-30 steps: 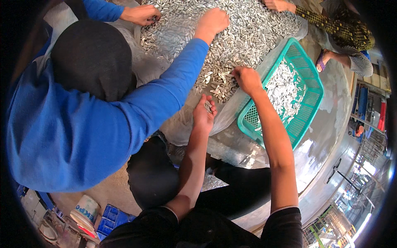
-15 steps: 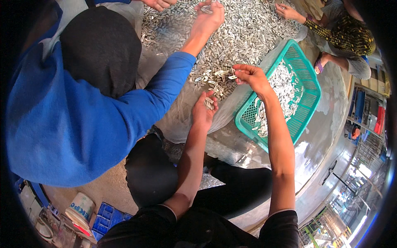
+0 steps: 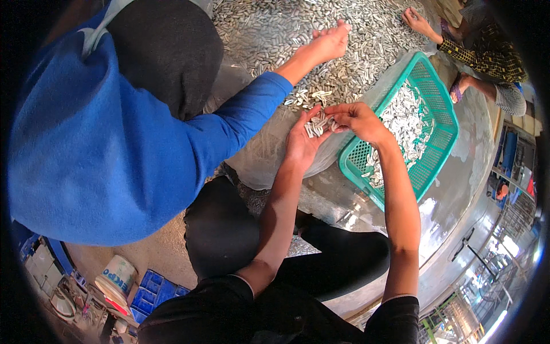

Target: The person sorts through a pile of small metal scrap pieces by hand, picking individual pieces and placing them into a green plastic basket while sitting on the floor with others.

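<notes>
Small pale oblong pieces with dark edges lie in a wide heap (image 3: 269,34) in front of me. My left hand (image 3: 303,140) is palm up, cupped under several oblong pieces (image 3: 318,125). Over that palm, my right hand (image 3: 358,120) has its thumb and fingers drawn together at the right side of the pieces; what lies between the fingertips is mostly hidden. Right of my hands, partly behind my right forearm, stands a green plastic basket (image 3: 440,152) with many whiter oblong pieces (image 3: 401,120) in it.
At my left a co-worker in a blue sleeve (image 3: 229,123) reaches a hand (image 3: 329,45) over the heap. Another person's hand (image 3: 416,22) is at its far right edge. A clear plastic sheet (image 3: 260,157) edges the heap. Behind at left are a white bucket (image 3: 117,275) and a blue tray (image 3: 153,292).
My two hands have come together, the left rising toward the right one. The blue-sleeved co-worker's arm has moved right over the heap. The view has shifted slightly.
</notes>
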Demonstrator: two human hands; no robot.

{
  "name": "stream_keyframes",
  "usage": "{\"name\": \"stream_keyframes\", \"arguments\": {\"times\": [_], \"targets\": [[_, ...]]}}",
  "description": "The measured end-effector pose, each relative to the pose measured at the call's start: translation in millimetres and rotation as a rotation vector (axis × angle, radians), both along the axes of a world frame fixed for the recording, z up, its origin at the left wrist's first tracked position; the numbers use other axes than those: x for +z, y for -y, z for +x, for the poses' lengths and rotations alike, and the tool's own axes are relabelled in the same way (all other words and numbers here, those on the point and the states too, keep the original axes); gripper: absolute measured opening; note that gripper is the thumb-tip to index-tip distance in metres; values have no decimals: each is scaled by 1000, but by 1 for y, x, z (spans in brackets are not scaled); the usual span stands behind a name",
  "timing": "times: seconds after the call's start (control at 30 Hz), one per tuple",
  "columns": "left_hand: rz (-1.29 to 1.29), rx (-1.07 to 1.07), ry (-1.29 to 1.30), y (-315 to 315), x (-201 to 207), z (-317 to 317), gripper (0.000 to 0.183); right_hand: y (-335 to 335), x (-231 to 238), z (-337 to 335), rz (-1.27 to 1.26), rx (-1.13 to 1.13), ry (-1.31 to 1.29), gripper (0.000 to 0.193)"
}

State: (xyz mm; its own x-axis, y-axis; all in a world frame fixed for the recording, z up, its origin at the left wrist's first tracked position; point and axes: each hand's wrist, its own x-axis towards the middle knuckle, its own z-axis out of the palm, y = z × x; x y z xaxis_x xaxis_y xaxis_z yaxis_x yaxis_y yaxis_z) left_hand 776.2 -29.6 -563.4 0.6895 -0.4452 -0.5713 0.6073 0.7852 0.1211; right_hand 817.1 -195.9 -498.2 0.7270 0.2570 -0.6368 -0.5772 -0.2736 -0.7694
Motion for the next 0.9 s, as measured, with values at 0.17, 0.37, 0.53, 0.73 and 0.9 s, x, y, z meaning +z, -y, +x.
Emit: {"name": "stream_keyframes", "arguments": {"times": [0.17,0.37,0.53,0.73,0.9], "targets": [[4,-31,-6,3,-5,-2,47,5,-5,-2,-11,-4,-12,33],[53,-59,11,1,-4,-2,47,-11,5,-4,-122,-81,51,39],[67,-55,7,3,2,-1,45,-29,12,-18,-398,-127,385,34],[34,-52,3,1,5,0,38,-47,28,-23,-424,-14,485,26],[-1,-65,33,4,7,-1,32,-46,42,-34,-467,-30,587,25]]}}
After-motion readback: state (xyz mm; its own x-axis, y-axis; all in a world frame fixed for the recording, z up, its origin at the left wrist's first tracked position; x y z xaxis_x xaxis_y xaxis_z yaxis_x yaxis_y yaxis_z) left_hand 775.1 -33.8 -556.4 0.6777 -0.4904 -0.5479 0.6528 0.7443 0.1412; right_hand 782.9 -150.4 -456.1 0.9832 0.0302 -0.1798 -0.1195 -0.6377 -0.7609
